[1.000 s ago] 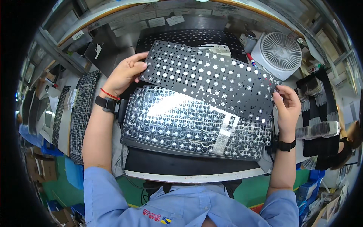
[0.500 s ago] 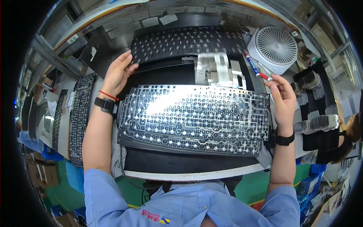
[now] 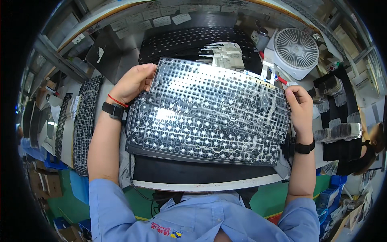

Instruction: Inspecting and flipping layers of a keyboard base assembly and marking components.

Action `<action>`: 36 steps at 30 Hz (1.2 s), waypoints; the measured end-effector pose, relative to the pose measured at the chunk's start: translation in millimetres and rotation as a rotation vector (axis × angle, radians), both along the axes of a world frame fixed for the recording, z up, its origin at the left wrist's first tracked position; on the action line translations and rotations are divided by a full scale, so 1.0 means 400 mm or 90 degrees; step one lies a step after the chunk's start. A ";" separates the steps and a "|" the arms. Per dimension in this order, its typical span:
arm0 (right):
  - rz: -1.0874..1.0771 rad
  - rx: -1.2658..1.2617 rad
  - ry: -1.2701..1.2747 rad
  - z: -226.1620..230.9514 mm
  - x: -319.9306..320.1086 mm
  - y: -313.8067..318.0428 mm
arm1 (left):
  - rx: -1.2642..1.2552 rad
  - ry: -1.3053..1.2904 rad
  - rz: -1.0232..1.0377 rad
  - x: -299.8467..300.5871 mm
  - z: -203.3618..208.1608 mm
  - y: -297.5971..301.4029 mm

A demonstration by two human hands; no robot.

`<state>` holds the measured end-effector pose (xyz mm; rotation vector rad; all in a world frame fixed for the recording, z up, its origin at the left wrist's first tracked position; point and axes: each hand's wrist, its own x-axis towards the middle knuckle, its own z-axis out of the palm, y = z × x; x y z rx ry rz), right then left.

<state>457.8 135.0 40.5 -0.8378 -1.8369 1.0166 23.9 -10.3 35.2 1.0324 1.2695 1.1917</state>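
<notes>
A clear keyboard membrane sheet (image 3: 225,94) with printed traces and dots hangs tilted between my two hands. Its near part overlaps a stack of similar membrane sheets (image 3: 193,139) at the middle of the bench. My left hand (image 3: 137,82) pinches the sheet's far left edge, thumb on top. At the right edge, my right hand (image 3: 300,105) grips the sheet near its far corner. A pale flexible tail (image 3: 267,71) sticks up from the sheet's far edge. Behind it lie black dotted sheets (image 3: 173,46) with several white tails (image 3: 225,56) fanned on top.
A white fan (image 3: 296,50) stands at the back right, with a red-capped marker (image 3: 281,80) nearby. Dark panels carrying bundled tails (image 3: 338,131) lie to the right. More dotted sheets (image 3: 86,125) stand at the left. The bench's pale front edge (image 3: 205,186) runs nearest me.
My left hand has left the black dotted sheet, which now lies at the back, and has taken the membrane's left edge. The top membrane has risen and shifted away from me off the stack.
</notes>
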 end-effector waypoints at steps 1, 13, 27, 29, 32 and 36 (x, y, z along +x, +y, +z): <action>-0.011 -0.004 0.001 0.001 0.001 0.001 | 0.007 0.025 -0.018 -0.007 -0.007 0.000; 0.035 -0.137 0.128 -0.025 0.012 0.028 | 0.071 0.005 0.095 -0.016 -0.017 0.010; -0.010 -0.079 0.155 -0.009 0.010 0.009 | 0.155 -0.025 0.083 -0.036 -0.032 0.006; -0.023 -0.038 0.155 -0.014 0.020 0.011 | 0.171 -0.053 0.101 -0.032 -0.037 0.010; -0.018 -0.005 0.195 -0.014 0.015 0.010 | 0.149 -0.094 0.189 -0.017 -0.026 0.006; -0.009 0.024 0.163 0.004 0.011 -0.004 | 0.140 -0.081 0.143 0.006 -0.004 -0.001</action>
